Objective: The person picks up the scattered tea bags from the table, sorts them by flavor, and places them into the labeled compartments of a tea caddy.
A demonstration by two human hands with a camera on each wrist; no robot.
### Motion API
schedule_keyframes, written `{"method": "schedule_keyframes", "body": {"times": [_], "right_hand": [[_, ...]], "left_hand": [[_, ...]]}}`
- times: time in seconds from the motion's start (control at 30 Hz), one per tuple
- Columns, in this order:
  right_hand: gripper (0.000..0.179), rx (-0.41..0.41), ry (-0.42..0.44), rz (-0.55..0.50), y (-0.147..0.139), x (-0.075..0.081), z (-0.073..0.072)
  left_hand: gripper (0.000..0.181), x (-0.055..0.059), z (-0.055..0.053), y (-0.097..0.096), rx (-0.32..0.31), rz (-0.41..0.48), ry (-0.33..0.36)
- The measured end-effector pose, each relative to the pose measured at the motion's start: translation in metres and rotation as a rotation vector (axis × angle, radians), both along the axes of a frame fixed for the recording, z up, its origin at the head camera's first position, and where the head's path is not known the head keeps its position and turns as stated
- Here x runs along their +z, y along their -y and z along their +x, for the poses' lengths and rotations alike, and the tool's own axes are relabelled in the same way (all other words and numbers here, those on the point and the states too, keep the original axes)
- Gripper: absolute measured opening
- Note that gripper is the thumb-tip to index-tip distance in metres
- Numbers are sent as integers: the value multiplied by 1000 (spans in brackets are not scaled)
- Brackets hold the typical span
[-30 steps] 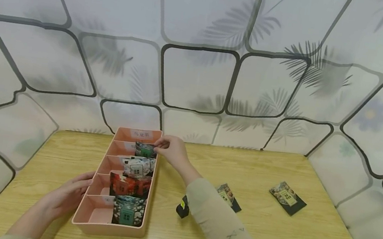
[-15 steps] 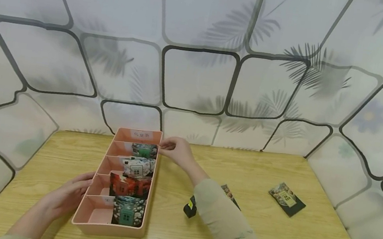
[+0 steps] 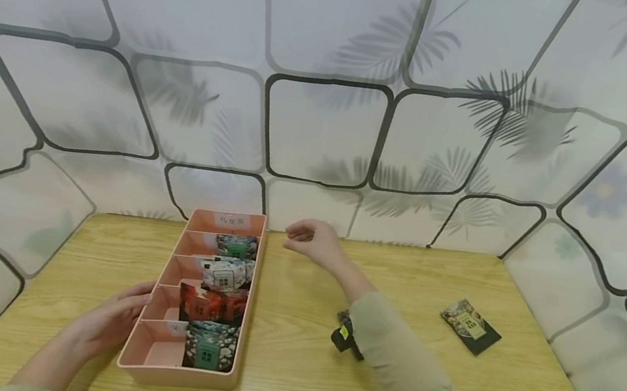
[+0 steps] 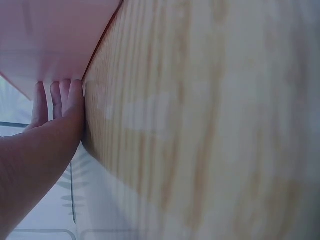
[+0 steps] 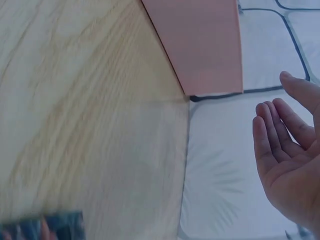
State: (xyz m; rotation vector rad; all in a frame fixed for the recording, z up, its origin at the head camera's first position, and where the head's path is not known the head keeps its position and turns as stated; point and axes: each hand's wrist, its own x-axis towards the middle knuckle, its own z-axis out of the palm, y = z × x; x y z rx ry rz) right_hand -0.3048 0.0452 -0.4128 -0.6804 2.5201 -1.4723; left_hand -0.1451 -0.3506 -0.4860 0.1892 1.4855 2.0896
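A pink divided box [image 3: 148,368] stands on the left of the table, a row of compartments running front to back. Small printed sachets sit in several of them: a dark one with a green label [image 3: 208,347] at the front, red ones [image 3: 210,304], white ones [image 3: 226,273], then another dark green-labelled sachet [image 3: 237,246]. The rearmost compartment shows a paper label with handwriting. My left hand [image 3: 109,320] touches the box's left wall with fairly straight fingers [image 4: 75,95]. Right of the box's far end, my right hand [image 3: 316,243] hovers apart from it, fingers loosely bent and holding nothing.
A dark sachet with a yellow-green label [image 3: 470,325] lies on the wooden table [image 3: 289,377] at right. Another sachet [image 5: 65,227] lies mostly hidden under my right forearm. A patterned curtain [image 3: 322,130] encloses the table's back and sides.
My right hand has let go of the rear dark sachet, which now sits in its compartment, and has moved right, away from the box. My left hand has stayed put.
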Motion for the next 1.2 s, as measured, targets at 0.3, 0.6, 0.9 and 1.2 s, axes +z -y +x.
{"method": "schedule_keyframes", "body": {"times": [0.3,0.6,0.9,1.2], "right_hand": [[33,1,1,34,-52,2,3],[39,4,23,111,-97,-2,9],[37,35,32,141,-133,-25,18],[39,76,70,214,-160,-38,31]], "left_hand": [[21,0,0,-1,64,-124,40],[38,1,1,-1,83,-143,31],[28,1,1,-1,66,-126,39],[39,2,2,-1,66,-134,39]]}}
